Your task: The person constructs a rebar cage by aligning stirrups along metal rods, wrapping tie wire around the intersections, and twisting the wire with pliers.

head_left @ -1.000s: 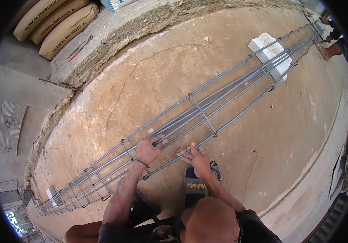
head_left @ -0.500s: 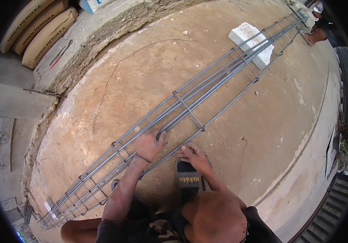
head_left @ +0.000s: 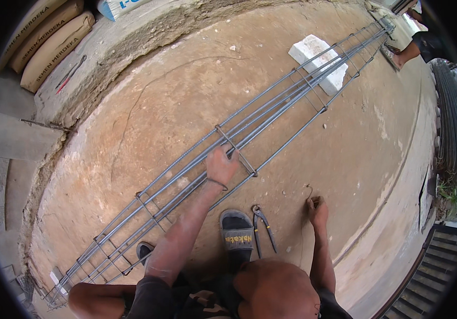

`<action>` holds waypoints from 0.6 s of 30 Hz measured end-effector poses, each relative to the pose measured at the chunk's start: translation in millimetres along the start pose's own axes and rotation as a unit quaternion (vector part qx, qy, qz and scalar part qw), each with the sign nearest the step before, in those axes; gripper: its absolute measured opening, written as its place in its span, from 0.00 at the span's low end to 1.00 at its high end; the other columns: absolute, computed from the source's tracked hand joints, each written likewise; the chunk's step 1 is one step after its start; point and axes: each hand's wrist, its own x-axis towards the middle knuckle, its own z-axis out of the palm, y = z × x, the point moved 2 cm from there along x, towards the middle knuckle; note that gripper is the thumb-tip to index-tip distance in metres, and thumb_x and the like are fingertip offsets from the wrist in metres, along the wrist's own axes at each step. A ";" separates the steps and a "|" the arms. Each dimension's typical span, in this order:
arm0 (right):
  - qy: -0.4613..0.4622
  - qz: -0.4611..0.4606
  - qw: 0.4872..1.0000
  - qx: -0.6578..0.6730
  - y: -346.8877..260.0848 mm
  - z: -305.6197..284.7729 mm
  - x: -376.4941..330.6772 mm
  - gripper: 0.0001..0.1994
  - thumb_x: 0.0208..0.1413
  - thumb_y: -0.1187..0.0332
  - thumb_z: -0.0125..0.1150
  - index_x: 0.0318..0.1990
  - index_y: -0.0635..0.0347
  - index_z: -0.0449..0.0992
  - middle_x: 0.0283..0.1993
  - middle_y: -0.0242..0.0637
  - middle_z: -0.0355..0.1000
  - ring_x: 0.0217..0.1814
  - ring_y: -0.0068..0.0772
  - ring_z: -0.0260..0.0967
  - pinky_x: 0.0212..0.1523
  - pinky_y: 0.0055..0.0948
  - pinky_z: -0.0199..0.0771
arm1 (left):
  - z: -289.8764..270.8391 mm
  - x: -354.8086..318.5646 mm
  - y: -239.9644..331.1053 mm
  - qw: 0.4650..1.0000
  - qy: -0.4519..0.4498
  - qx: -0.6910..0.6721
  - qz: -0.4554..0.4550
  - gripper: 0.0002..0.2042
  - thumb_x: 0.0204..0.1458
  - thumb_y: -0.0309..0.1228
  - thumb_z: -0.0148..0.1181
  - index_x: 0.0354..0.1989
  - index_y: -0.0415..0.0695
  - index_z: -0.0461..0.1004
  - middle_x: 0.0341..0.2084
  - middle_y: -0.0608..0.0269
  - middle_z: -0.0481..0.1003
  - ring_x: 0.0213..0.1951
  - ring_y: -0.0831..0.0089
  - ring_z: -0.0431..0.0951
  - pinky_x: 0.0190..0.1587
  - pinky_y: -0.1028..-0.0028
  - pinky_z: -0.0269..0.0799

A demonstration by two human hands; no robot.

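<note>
My left grip (head_left: 222, 166) clasps long grey steel bars (head_left: 270, 121), likely steadying them; right grip (head_left: 318, 211) at thin brown wire (head_left: 311, 191), whether pinching, cannot tell.

Open ground (head_left: 170, 122) lies beyond the rebar cage (head_left: 245, 161), but sandal (head_left: 238, 239) and pincers (head_left: 259, 213) obstruct its near side

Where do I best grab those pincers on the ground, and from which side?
Probably take the pincers by both handles, coming down from the right. The handles spread back toward your knee, the jaws point away from you, and your sandal sits close on their left.
</note>
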 end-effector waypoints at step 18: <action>0.090 -0.359 0.929 0.011 -250.7 -29.3 -44.1 0.07 0.55 0.69 0.63 0.39 0.58 0.82 0.22 0.44 0.71 0.24 0.44 0.70 0.26 0.38 0.68 | -45.3 17.6 54.5 0.822 -0.333 -0.404 -0.225 0.23 0.56 0.44 0.61 0.46 0.34 0.76 0.32 0.50 0.80 0.33 0.70 0.82 0.34 0.75 0.77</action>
